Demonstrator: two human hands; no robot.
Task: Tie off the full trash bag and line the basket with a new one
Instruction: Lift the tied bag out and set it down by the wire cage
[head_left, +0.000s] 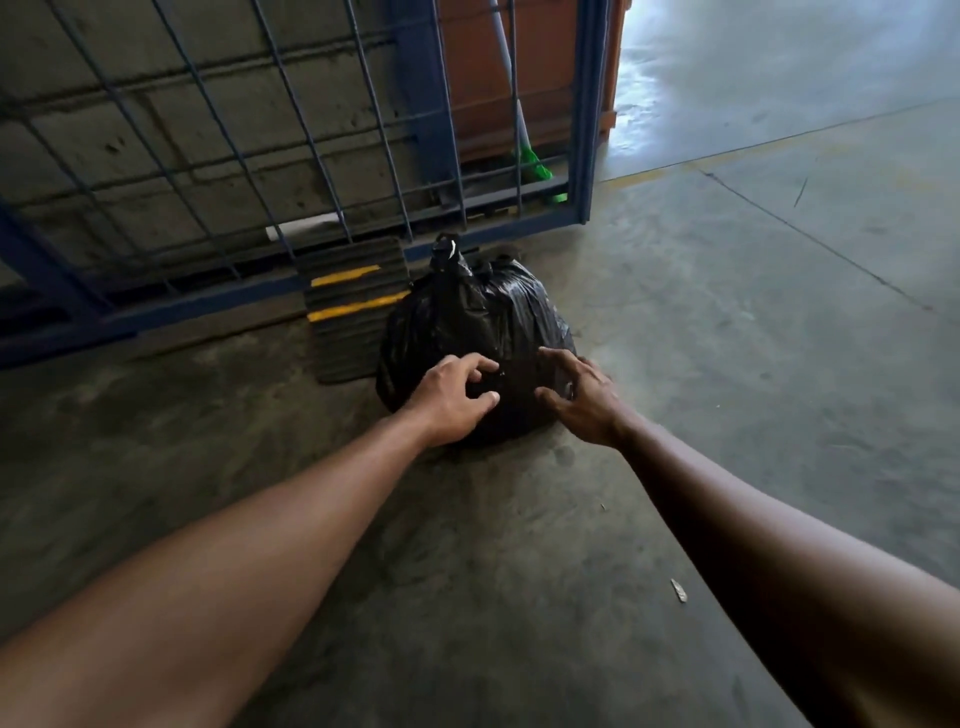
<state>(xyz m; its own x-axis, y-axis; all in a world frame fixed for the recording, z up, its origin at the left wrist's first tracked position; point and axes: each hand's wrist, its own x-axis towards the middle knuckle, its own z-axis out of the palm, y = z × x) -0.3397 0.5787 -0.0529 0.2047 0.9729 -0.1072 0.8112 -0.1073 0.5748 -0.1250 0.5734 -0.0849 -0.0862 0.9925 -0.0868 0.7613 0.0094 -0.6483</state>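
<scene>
A full black trash bag (478, 322) sits on the concrete floor in front of a blue wire fence. Its top is gathered into knotted ends at the far side. My left hand (452, 397) hovers at the bag's near left side with fingers spread and curled, holding nothing. At the near right side my right hand (579, 397) is also spread, fingertips close to or just touching the plastic. No basket and no new bag are in view.
A blue wire fence panel (311, 156) stands behind the bag. A black and yellow rubber ramp (353, 306) lies just left of the bag. A broom with green bristles (532, 161) leans behind the fence. Concrete floor (753, 312) extends to the right.
</scene>
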